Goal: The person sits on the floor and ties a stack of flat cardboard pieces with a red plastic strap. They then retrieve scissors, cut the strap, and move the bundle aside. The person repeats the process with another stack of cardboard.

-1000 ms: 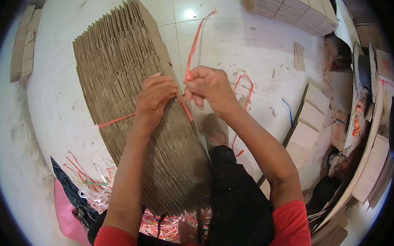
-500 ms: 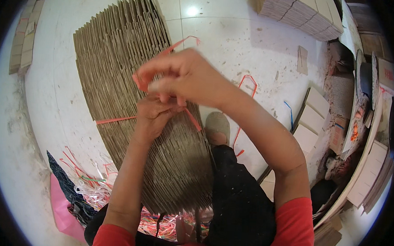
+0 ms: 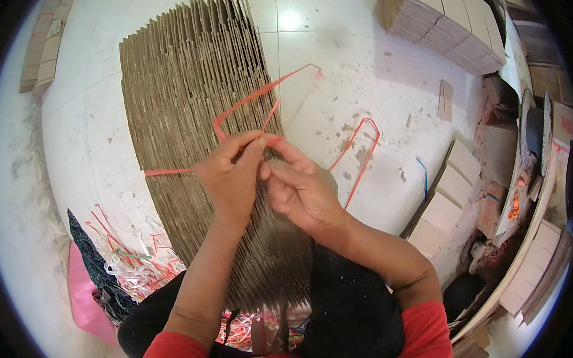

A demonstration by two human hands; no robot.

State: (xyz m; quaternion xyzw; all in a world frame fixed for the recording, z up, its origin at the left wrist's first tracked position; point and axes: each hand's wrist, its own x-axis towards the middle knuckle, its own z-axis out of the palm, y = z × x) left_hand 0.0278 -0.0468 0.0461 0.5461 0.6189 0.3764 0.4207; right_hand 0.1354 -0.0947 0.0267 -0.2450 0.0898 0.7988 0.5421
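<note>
A long stack of flattened brown cardboard sheets stands on edge between my legs. Red plastic strapping runs across its middle, and loose lengths of it rise above my fingers and bend out past the stack's right side. My left hand is over the strap line, thumb and forefinger pinched on the red strap. Close beside it on the right, my right hand has its fingers curled, with the strap passing over its forefinger. Where the strap crosses between the two hands is partly hidden.
At lower left, a tangle of coloured strapping pieces lies beside a pink bag. A red strap loop and cardboard pieces are on the floor to the right. Bundled cardboard stands at the far right, more at far left.
My right hand has come down from above my left hand to its right side. My left hand has turned upright and risen slightly. The loose strap now stands up above both hands.
</note>
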